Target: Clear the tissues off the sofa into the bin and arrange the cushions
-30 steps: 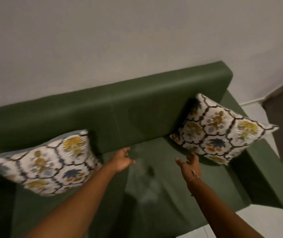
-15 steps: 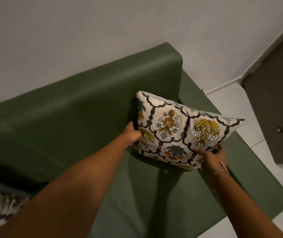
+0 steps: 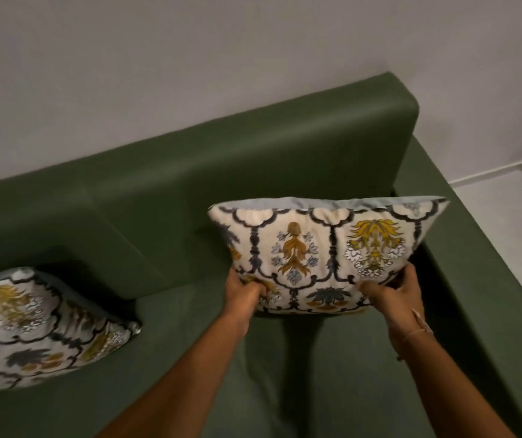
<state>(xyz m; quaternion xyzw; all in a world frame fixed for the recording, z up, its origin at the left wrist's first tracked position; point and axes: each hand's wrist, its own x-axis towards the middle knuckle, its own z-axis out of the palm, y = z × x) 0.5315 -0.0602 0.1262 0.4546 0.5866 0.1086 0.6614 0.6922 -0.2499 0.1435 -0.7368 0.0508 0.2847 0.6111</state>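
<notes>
A patterned cushion point(image 3: 326, 254), cream with yellow and grey flowers, stands upright on the green sofa point(image 3: 253, 172) near its right end, in front of the backrest. My left hand point(image 3: 242, 290) grips its lower left edge. My right hand point(image 3: 395, 290) grips its lower right corner. A second cushion point(image 3: 38, 327) of the same pattern lies tilted on the seat at the left, leaning by the backrest. No tissues or bin are in view.
The sofa's right armrest point(image 3: 481, 279) runs along the right side. Beyond it lies pale tiled floor point(image 3: 506, 222). A plain light wall point(image 3: 221, 58) rises behind the backrest. Bare green seat point(image 3: 316, 374) lies between the two cushions.
Both hands went from open above the seat to gripping the right cushion. They have turned it from a slanted lean to upright and square to the backrest. The view has swung back left.
</notes>
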